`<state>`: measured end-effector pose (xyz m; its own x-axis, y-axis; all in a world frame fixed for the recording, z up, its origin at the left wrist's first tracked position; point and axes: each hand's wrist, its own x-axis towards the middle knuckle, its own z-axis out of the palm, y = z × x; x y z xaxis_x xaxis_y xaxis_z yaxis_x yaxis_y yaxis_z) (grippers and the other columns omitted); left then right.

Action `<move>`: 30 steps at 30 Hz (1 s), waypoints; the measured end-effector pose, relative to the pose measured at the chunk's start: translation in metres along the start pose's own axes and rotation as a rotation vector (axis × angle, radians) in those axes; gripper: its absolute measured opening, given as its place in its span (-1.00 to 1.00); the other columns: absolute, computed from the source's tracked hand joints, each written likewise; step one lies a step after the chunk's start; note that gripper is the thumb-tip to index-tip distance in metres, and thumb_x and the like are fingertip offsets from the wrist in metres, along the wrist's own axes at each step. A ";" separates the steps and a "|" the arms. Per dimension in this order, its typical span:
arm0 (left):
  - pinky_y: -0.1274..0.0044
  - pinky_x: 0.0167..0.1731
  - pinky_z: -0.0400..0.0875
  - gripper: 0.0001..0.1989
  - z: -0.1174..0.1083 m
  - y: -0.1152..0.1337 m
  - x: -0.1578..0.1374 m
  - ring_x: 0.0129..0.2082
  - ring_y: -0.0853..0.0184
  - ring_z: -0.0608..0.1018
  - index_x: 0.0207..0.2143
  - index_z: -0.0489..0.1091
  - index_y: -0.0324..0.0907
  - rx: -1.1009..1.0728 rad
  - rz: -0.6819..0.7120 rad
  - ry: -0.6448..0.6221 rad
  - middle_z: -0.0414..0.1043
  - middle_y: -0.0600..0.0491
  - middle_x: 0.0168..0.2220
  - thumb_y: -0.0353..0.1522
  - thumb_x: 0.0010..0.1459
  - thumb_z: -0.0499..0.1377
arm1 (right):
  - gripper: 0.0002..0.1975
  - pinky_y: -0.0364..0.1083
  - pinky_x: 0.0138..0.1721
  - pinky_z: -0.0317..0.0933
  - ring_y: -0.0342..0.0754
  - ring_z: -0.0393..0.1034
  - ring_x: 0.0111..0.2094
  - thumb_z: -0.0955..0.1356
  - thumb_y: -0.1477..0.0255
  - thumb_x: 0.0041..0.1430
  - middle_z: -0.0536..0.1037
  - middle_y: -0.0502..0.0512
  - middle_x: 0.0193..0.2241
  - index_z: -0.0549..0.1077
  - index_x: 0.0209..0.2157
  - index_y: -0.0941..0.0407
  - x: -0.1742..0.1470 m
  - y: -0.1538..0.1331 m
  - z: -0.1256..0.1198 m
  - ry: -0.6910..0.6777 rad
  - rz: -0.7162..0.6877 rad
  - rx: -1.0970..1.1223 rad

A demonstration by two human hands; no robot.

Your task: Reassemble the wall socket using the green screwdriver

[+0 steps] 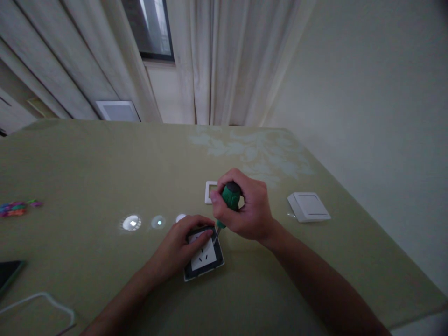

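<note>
Gripped in my right hand (250, 205) is a green screwdriver (231, 196) with a dark handle end. Its metal shaft slants down to the right edge of a wall socket (203, 257), which has a white face with slots and a dark surround. The very tip is too small to make out. My left hand (185, 242) holds the socket, its thumb lying across the white face and its fingers along the far side. Just behind my right hand lies a white frame (207, 192), partly covered by that hand.
A white switch (310, 206) sits at the right of the table (105, 177). Colourful small items (16, 208) lie at the far left. Nearer are a dark flat object (10, 273) and a white cable (45, 295). Curtains (224, 60) hang behind, and a wall (378, 116) borders the right.
</note>
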<state>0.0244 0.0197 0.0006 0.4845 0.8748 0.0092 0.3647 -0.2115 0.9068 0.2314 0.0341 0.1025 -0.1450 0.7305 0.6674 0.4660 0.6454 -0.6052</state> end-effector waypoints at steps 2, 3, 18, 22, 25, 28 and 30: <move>0.37 -0.15 0.55 -0.75 0.000 0.001 0.000 -0.10 0.09 0.68 -0.01 0.61 -0.08 -0.003 -0.022 -0.014 0.70 -0.02 -0.09 -0.20 0.38 0.25 | -0.87 -0.18 -0.40 0.22 -0.21 0.28 -0.51 0.44 0.42 0.27 0.45 -0.12 -0.46 0.40 -0.32 0.05 -0.001 0.001 0.001 -0.005 -0.028 0.017; 0.36 -0.14 0.55 -0.75 0.000 0.001 0.000 -0.10 0.09 0.68 0.00 0.61 -0.08 -0.003 -0.030 -0.016 0.70 -0.02 -0.09 -0.19 0.38 0.25 | -0.87 -0.18 -0.40 0.21 -0.21 0.28 -0.51 0.44 0.43 0.26 0.44 -0.12 -0.46 0.41 -0.32 0.06 -0.001 0.001 0.001 -0.002 -0.038 0.024; 0.38 -0.14 0.50 -0.78 -0.001 0.003 0.001 -0.13 0.13 0.64 -0.05 0.60 -0.06 0.037 -0.016 -0.021 0.66 0.01 -0.14 -0.18 0.40 0.22 | -0.87 -0.20 -0.44 0.18 -0.24 0.23 -0.53 0.44 0.44 0.24 0.39 -0.15 -0.49 0.41 -0.35 0.07 0.001 0.003 0.001 0.026 -0.005 0.039; 0.37 -0.12 0.50 -0.76 -0.001 0.005 0.001 -0.12 0.13 0.64 -0.04 0.60 -0.06 0.028 -0.024 -0.022 0.67 0.01 -0.13 -0.18 0.40 0.22 | -0.87 -0.20 -0.44 0.18 -0.24 0.22 -0.53 0.45 0.46 0.23 0.39 -0.15 -0.49 0.41 -0.35 0.07 0.001 0.002 -0.001 0.022 -0.023 0.042; 0.36 -0.09 0.50 -0.75 -0.001 0.004 0.001 -0.09 0.12 0.64 -0.01 0.59 -0.05 0.013 -0.024 -0.031 0.67 0.01 -0.10 -0.18 0.41 0.21 | -0.87 -0.20 -0.45 0.17 -0.24 0.23 -0.53 0.44 0.45 0.24 0.39 -0.15 -0.49 0.41 -0.35 0.07 0.002 0.000 -0.002 0.036 -0.010 0.055; 0.36 -0.08 0.51 -0.76 -0.001 0.003 0.001 -0.09 0.13 0.65 0.00 0.59 -0.04 0.012 -0.017 -0.030 0.67 0.02 -0.08 -0.19 0.41 0.21 | -0.87 -0.20 -0.45 0.18 -0.23 0.23 -0.53 0.43 0.45 0.25 0.39 -0.14 -0.49 0.40 -0.36 0.07 0.002 0.000 -0.002 0.040 -0.005 0.044; 0.37 -0.10 0.51 -0.77 -0.001 0.003 0.001 -0.09 0.14 0.65 0.00 0.59 -0.04 0.011 -0.019 -0.036 0.67 0.02 -0.09 -0.19 0.41 0.21 | -0.87 -0.19 -0.45 0.18 -0.23 0.23 -0.53 0.43 0.45 0.24 0.39 -0.14 -0.49 0.40 -0.36 0.07 0.002 0.000 -0.002 0.048 -0.007 0.037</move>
<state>0.0250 0.0201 0.0042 0.5060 0.8622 -0.0232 0.3822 -0.2000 0.9022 0.2326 0.0351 0.1042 -0.1056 0.7152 0.6909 0.4324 0.6586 -0.6158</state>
